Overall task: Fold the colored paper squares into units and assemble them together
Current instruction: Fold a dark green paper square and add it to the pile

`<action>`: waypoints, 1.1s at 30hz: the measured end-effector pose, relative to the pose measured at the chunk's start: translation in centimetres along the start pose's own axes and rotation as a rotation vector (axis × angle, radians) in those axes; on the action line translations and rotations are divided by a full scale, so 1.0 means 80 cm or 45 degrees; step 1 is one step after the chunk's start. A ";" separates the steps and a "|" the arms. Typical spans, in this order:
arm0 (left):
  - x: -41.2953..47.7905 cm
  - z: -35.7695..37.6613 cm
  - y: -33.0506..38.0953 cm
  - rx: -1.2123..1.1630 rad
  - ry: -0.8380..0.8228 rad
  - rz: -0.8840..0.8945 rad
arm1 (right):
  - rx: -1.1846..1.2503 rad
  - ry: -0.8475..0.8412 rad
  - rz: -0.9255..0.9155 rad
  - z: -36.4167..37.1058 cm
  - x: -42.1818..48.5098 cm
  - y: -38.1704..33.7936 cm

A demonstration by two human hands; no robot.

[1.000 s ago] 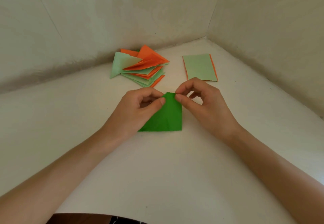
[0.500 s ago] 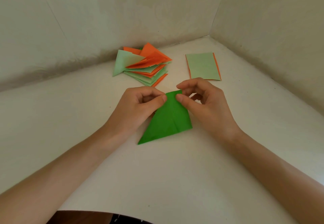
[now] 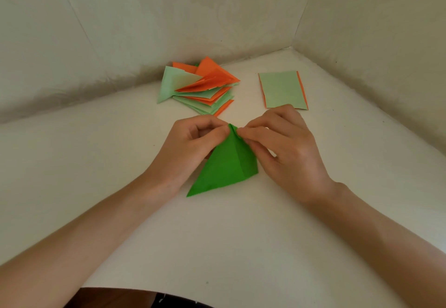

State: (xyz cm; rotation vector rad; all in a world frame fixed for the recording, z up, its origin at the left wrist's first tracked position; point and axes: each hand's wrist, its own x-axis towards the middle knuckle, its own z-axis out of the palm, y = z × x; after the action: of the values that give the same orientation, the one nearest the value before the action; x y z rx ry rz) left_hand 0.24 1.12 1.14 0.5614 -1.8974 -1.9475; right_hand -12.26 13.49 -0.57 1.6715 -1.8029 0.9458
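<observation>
A dark green paper [image 3: 223, 165], partly folded into a pointed shape, lies on the white surface in the middle. My left hand [image 3: 193, 143] pinches its top tip from the left with thumb and curled fingers. My right hand [image 3: 282, 146] pinches the same tip from the right. Behind them a pile of folded orange and pale green units [image 3: 200, 88] lies near the back wall. A small stack of flat squares [image 3: 282, 89], pale green on top with orange edges showing, lies at the back right, partly behind my right fingers.
The white work surface [image 3: 217, 235] is closed in by a pale wall at the back [image 3: 169, 18] and another on the right [image 3: 386, 42]. Its front edge [image 3: 144, 289] curves just above a dark strip at the bottom.
The green paper has gone from a squarish shape to a narrower pointed one. Its lower left corner swung out toward me, and both hands drew closer together at the top tip.
</observation>
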 end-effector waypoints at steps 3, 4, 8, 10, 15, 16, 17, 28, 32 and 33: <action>0.000 0.000 0.000 -0.013 -0.002 -0.014 | -0.060 0.003 -0.077 -0.001 0.000 0.002; -0.001 0.000 0.000 -0.017 -0.004 -0.019 | -0.072 -0.001 -0.099 -0.002 0.000 0.002; -0.001 -0.002 -0.001 -0.014 -0.002 -0.022 | -0.096 -0.010 -0.143 -0.003 0.001 0.002; -0.001 -0.002 -0.001 -0.026 -0.005 -0.017 | -0.119 -0.018 -0.154 -0.003 0.001 0.003; 0.000 -0.001 0.000 -0.046 -0.012 -0.004 | -0.158 -0.057 -0.193 -0.004 0.001 0.000; 0.000 0.000 0.000 -0.045 -0.005 0.001 | -0.137 -0.076 -0.183 -0.005 0.002 -0.002; 0.001 0.000 0.000 -0.048 0.003 0.010 | -0.082 -0.095 -0.142 -0.006 0.002 -0.005; 0.002 0.000 -0.003 0.132 -0.080 0.200 | 0.941 -0.396 0.999 -0.020 0.013 -0.012; 0.002 -0.001 -0.005 0.161 -0.097 0.236 | 1.032 -0.437 1.044 -0.021 0.013 -0.013; 0.002 -0.001 -0.005 0.155 -0.100 0.237 | 1.035 -0.433 1.057 -0.021 0.013 -0.013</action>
State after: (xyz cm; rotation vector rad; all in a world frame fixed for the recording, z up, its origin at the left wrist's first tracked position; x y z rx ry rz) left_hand 0.12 0.97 0.71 0.3314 -2.0475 -1.7701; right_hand -11.51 14.11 1.41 1.5253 -2.6494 2.0634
